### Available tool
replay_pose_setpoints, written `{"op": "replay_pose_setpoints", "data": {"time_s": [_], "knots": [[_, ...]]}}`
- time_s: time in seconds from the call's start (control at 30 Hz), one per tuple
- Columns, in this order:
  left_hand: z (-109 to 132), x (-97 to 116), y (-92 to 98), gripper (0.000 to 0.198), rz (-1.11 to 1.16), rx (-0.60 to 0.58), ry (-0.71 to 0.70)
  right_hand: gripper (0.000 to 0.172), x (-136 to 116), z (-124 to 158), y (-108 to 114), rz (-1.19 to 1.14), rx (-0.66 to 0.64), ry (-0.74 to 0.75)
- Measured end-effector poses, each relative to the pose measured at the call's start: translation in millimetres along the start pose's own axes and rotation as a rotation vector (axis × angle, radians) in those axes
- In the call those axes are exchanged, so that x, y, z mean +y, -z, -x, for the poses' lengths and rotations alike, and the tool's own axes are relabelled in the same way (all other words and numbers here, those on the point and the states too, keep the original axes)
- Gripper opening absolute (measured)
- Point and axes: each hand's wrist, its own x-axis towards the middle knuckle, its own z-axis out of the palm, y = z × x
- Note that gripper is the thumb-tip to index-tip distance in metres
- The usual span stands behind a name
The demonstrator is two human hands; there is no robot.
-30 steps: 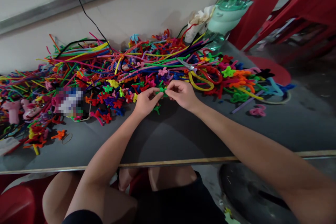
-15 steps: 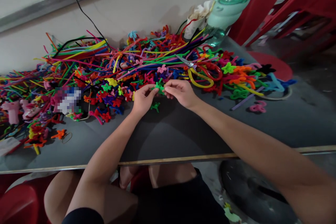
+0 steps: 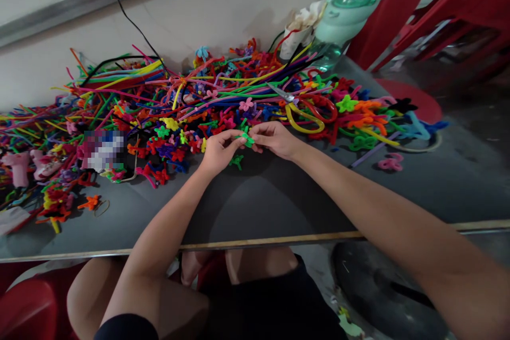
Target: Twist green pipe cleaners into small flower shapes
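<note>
1. Our left hand (image 3: 221,153) pinches a small green flower (image 3: 247,139) between thumb and forefinger, gripping it from its left side.
2. Our right hand (image 3: 277,141) meets it from the other side, thumb and forefinger pressed together at the flower's right edge; we cannot tell exactly which bit they grip.
3. The held flower sits between our two sets of fingertips, above the dark table (image 3: 279,207), at the near edge of a heap of fuzzy wires (image 3: 175,98) in many colours.
4. A second green flower (image 3: 236,161) lies on the table just below our left fingertips.
5. Beyond our right hand, scissors (image 3: 289,115) with one yellow and one red handle rest on the heap, near a lime-green flower (image 3: 346,103).
6. Farther right, a pink looped piece (image 3: 390,163) lies on the table.
7. At the back stand a paper cup (image 3: 289,45) stuffed with crumpled tissue and, right beside it, a pale green bottle (image 3: 338,21).
</note>
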Motion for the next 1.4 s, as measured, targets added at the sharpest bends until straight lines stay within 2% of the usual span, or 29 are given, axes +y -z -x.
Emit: {"op": "replay_pose_setpoints", "data": {"time_s": [0.1, 0.17, 0.3, 0.4, 0.6, 0.83, 1.0, 1.1, 1.2, 1.4], "knots": [[0.1, -1.4, -0.6, 0.029, 0.022, 0.025, 0.034, 0.035, -2.4, 0.5, -2.2, -0.009, -0.005, -0.001], [0.0, -2.2, -0.3, 0.031, 0.035, 0.083, 0.073, 0.035, -4.5, 0.8, -5.3, -0.012, 0.009, 0.004], [-0.9, -2.1, 1.4, 0.032, 0.043, 0.188, 0.089, 0.036, -7.2, 0.9, -12.8, 0.07, 0.129, 0.016], [-1.5, -2.1, 1.7, 0.03, 0.043, 0.189, 0.092, 0.034, -7.8, 0.7, -16.3, 0.136, 0.211, 0.003], [-0.6, -2.8, 2.1, 0.031, -0.016, 0.165, 0.074, 0.033, -8.2, -0.2, -13.5, 0.103, 0.325, -0.015], [2.6, 4.0, 1.4, 0.026, -0.157, 0.166, -0.021, 0.031, -8.3, 0.8, -13.3, 0.242, 0.349, 0.054], [4.1, 5.7, -1.9, 0.02, -0.257, 0.181, -0.065, 0.032, -9.2, 5.8, -20.1, 0.199, 0.29, 0.045], [7.0, 6.5, -5.5, 0.02, -0.265, 0.155, -0.068, 0.033, -9.4, 8.3, -25.1, 0.228, 0.336, 0.066], [9.4, 8.7, -8.4, 0.018, -0.281, 0.151, -0.085, 0.032, -9.5, 9.6, -26.3, 0.289, 0.396, 0.114], [7.4, 13.6, -5.6, 0.014, -0.397, 0.195, -0.135, 0.024, -9.5, 11.9, -20.7, 0.533, 0.324, 0.201]]}}
